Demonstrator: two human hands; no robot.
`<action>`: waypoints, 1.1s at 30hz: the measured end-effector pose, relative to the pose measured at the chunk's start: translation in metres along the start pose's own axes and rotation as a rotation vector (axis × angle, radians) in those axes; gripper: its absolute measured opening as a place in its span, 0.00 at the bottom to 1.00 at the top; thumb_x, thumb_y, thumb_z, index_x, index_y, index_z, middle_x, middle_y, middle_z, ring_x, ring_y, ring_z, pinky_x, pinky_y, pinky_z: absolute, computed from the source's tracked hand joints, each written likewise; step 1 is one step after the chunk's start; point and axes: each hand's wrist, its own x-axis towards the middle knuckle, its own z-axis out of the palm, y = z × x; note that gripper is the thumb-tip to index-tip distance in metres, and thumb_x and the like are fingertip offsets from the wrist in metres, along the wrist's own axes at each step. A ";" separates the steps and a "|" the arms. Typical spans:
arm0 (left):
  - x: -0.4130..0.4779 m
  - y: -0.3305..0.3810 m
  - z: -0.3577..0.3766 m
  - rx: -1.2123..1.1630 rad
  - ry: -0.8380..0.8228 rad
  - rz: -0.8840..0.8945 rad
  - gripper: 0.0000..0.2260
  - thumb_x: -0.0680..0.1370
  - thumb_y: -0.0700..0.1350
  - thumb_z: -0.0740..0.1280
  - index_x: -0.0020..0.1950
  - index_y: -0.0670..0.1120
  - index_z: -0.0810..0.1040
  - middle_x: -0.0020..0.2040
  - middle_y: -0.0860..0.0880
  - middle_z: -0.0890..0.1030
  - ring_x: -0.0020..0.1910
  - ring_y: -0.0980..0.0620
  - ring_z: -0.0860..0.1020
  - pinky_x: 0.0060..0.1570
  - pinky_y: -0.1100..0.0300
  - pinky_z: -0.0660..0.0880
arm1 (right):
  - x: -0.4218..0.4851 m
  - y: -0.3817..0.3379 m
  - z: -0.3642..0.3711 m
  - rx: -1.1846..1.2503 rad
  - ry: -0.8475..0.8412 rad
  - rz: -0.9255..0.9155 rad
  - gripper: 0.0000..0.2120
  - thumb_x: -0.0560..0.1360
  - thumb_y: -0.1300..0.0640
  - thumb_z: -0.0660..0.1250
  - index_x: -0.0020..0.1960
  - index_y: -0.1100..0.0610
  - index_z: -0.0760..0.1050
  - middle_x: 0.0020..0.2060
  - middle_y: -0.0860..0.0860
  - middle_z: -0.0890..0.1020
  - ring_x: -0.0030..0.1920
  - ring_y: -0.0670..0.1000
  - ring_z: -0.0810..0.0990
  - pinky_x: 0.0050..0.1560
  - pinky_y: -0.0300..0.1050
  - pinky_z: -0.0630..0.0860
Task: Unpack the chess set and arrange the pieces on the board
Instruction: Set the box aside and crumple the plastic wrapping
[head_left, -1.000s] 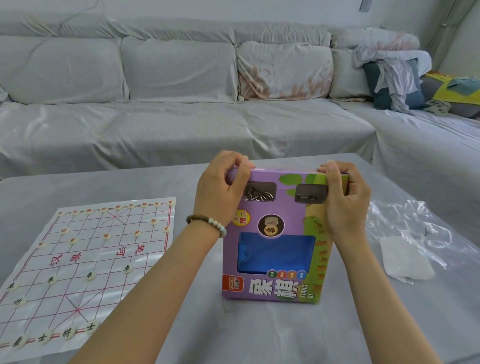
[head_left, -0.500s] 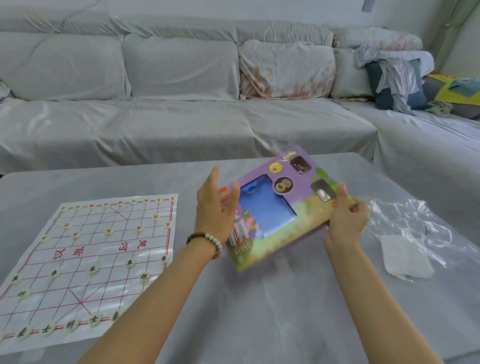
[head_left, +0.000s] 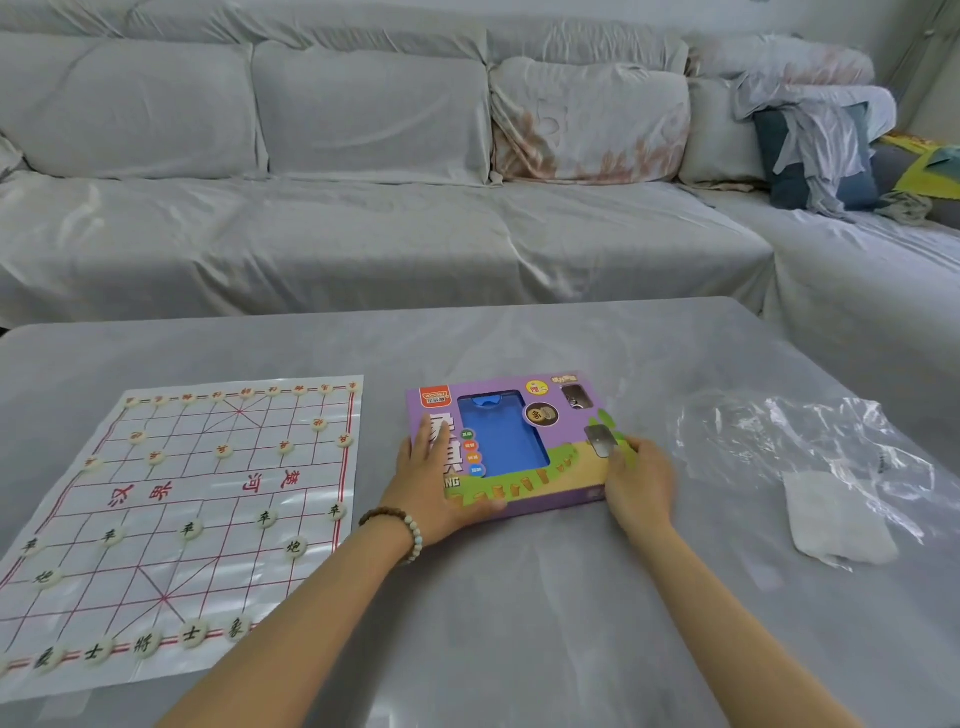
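Two hands on the box (head_left: 506, 447). The left hand (head_left: 431, 478) lies flat on its lid, fingers straight and pressing. The right hand (head_left: 639, 483) curls round the near-right corner. The box lies flat on the table (head_left: 519, 623); the board (head_left: 182, 519) is well left of the left hand. Likely light, stiff, glossy card, so slippery. Grip the edges, not the window.

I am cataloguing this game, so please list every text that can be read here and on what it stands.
"楚河", "汉界": red, on the board, seen upside down.
"车", "炮", "士", "將", "象": black, on the near pieces.
"棋", "NG": on the box, the rest hidden under the left hand.
The orange logo and small badges on the box: too blurred to read.
The far pieces, red marks: too small to read.
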 end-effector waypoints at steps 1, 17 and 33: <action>0.002 -0.001 0.000 0.016 -0.009 0.002 0.55 0.61 0.72 0.63 0.75 0.50 0.37 0.76 0.51 0.38 0.75 0.49 0.39 0.72 0.53 0.46 | -0.006 0.000 0.001 -0.122 -0.017 -0.161 0.17 0.78 0.51 0.57 0.65 0.55 0.70 0.64 0.55 0.73 0.65 0.57 0.68 0.68 0.52 0.61; 0.186 0.058 0.027 0.185 -0.006 0.043 0.39 0.76 0.65 0.53 0.76 0.45 0.41 0.77 0.48 0.40 0.75 0.44 0.43 0.72 0.53 0.46 | 0.140 -0.036 0.011 -0.683 -0.426 -0.229 0.27 0.78 0.36 0.46 0.75 0.37 0.45 0.76 0.52 0.38 0.74 0.59 0.33 0.72 0.56 0.34; 0.274 0.142 0.087 0.179 0.104 0.180 0.32 0.78 0.63 0.50 0.76 0.48 0.47 0.77 0.50 0.48 0.75 0.45 0.43 0.73 0.50 0.46 | 0.252 -0.013 -0.069 -0.462 -0.419 -0.217 0.26 0.80 0.41 0.47 0.76 0.47 0.51 0.76 0.50 0.56 0.75 0.55 0.53 0.74 0.55 0.51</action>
